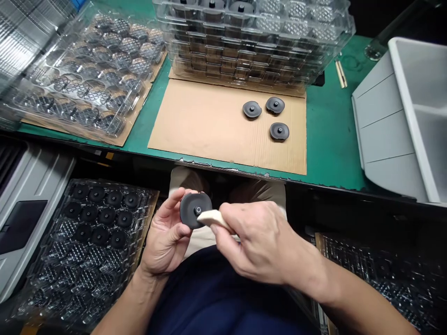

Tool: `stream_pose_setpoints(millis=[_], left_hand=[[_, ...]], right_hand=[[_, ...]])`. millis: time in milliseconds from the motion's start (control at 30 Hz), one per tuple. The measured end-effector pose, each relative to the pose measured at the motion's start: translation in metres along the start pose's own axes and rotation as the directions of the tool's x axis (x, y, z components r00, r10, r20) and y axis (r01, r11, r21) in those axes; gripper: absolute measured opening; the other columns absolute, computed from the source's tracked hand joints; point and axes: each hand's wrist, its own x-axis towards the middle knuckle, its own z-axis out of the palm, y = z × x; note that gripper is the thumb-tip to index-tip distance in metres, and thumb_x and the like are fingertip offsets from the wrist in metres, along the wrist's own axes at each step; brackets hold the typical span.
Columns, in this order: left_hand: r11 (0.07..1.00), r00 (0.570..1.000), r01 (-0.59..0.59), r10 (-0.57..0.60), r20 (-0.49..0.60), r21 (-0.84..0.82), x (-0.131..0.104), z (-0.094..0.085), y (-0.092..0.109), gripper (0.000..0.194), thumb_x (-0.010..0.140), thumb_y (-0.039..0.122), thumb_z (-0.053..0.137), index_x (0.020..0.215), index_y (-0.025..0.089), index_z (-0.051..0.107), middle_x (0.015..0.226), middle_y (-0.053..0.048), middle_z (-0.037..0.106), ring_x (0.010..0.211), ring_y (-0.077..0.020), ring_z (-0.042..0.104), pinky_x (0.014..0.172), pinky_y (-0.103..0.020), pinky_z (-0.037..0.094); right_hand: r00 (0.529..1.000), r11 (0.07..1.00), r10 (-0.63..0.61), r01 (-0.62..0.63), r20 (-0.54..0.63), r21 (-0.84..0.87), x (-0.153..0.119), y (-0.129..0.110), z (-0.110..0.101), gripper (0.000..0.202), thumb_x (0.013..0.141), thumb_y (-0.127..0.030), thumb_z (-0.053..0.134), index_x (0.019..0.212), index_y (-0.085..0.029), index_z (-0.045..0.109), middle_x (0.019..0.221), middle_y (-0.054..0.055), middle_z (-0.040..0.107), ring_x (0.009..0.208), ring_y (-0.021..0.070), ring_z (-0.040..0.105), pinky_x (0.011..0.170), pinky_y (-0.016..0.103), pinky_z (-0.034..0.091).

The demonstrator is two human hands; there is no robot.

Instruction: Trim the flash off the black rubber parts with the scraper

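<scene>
My left hand [167, 232] holds a black round part [189, 204] by its rim, its small central post facing up. My right hand [256, 237] is closed on a cream-coloured tool [213, 217], whose tip rests against or just over the face of the part, beside the post. Both hands are in front of my body, below the bench edge. On the cardboard sheet [202, 121] lie three more black parts, one at the left [252, 110], one at the upper right [275, 105] and one below it [279, 131].
Stacked clear trays [244, 51] stand behind the cardboard. Another clear tray [94, 79] lies at the left of the green bench [328, 139]. A grey bin [384, 121] is at the right, near a small cream tool [341, 74]. Lower left, a tray [91, 251] holds several black parts.
</scene>
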Motion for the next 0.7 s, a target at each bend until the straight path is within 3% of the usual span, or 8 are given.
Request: stream_pose_setpoints(millis=[133, 267, 400, 467, 567, 633, 700], left_hand=[[0.994, 0.993, 0.102, -0.1, 0.065, -0.025, 0.002, -0.009, -0.001, 0.057, 0.07, 0.034, 0.094, 0.124, 0.031, 0.076, 0.124, -0.004, 0.077, 0.117, -0.02, 0.07, 0.099, -0.023, 0.056], [0.982, 0.976, 0.18, -0.173, 0.129, -0.046, -0.001, -0.014, -0.004, 0.051, 0.073, 0.036, 0.092, 0.121, 0.026, 0.078, 0.116, -0.006, 0.079, 0.108, -0.0194, 0.074, 0.095, -0.021, 0.057], [0.962, 0.947, 0.266, -0.249, 0.201, -0.061, -0.004, -0.011, -0.003, 0.055, 0.075, 0.031, 0.09, 0.127, 0.026, 0.074, 0.12, -0.008, 0.077, 0.1, -0.0213, 0.075, 0.088, -0.027, 0.062], [0.948, 0.931, 0.307, -0.281, 0.232, -0.082, -0.004, -0.006, -0.001, 0.056, 0.082, 0.027, 0.083, 0.136, 0.028, 0.068, 0.13, -0.009, 0.072, 0.109, -0.0273, 0.072, 0.086, -0.037, 0.066], [0.931, 0.912, 0.352, -0.317, 0.262, -0.099, -0.002, 0.003, 0.001, 0.055, 0.087, 0.02, 0.073, 0.141, 0.026, 0.063, 0.138, -0.013, 0.066, 0.131, -0.0373, 0.061, 0.086, -0.048, 0.066], [0.93, 0.91, 0.363, -0.339, 0.239, -0.062, -0.001, 0.007, -0.001, 0.056, 0.085, 0.014, 0.074, 0.139, 0.025, 0.063, 0.138, -0.014, 0.065, 0.134, -0.0378, 0.059, 0.087, -0.045, 0.066], [0.926, 0.909, 0.379, -0.373, 0.185, 0.005, 0.0, 0.01, -0.005, 0.051, 0.083, 0.011, 0.077, 0.131, 0.023, 0.067, 0.128, -0.013, 0.071, 0.121, -0.0332, 0.068, 0.079, -0.038, 0.068]], right_hand=[[1.0, 0.984, 0.002, -0.006, -0.026, -0.176, 0.0, 0.004, -0.004, 0.022, 0.101, -0.028, 0.047, 0.081, -0.021, 0.049, 0.069, -0.002, 0.05, 0.06, 0.0139, 0.042, 0.059, 0.033, 0.022], [0.993, 0.948, -0.117, 0.121, 0.031, -0.293, 0.004, 0.001, -0.007, 0.019, 0.102, -0.024, 0.047, 0.085, -0.02, 0.055, 0.075, 0.001, 0.054, 0.064, 0.0167, 0.044, 0.061, 0.034, 0.023], [0.98, 0.96, -0.197, 0.195, 0.008, -0.203, 0.015, 0.018, -0.005, 0.021, 0.104, -0.025, 0.045, 0.095, -0.019, 0.063, 0.082, 0.002, 0.059, 0.067, 0.0157, 0.047, 0.061, 0.033, 0.026], [0.984, 0.985, -0.148, 0.138, -0.099, -0.099, 0.024, 0.043, -0.003, 0.023, 0.103, -0.028, 0.047, 0.091, -0.019, 0.064, 0.08, 0.001, 0.06, 0.067, 0.0137, 0.049, 0.06, 0.03, 0.028], [0.956, 0.997, 0.054, -0.066, -0.289, -0.03, 0.036, 0.097, -0.002, 0.032, 0.101, -0.037, 0.052, 0.075, -0.019, 0.056, 0.067, -0.001, 0.054, 0.06, 0.0123, 0.044, 0.059, 0.028, 0.029], [0.901, 0.97, 0.203, -0.239, -0.384, -0.048, 0.041, 0.135, -0.001, 0.037, 0.098, -0.043, 0.054, 0.068, -0.021, 0.049, 0.061, -0.002, 0.048, 0.056, 0.0123, 0.039, 0.058, 0.028, 0.026], [0.848, 0.923, 0.316, -0.379, -0.425, -0.069, 0.042, 0.166, 0.002, 0.04, 0.095, -0.044, 0.056, 0.065, -0.022, 0.042, 0.058, -0.002, 0.045, 0.055, 0.0126, 0.036, 0.057, 0.029, 0.025]])
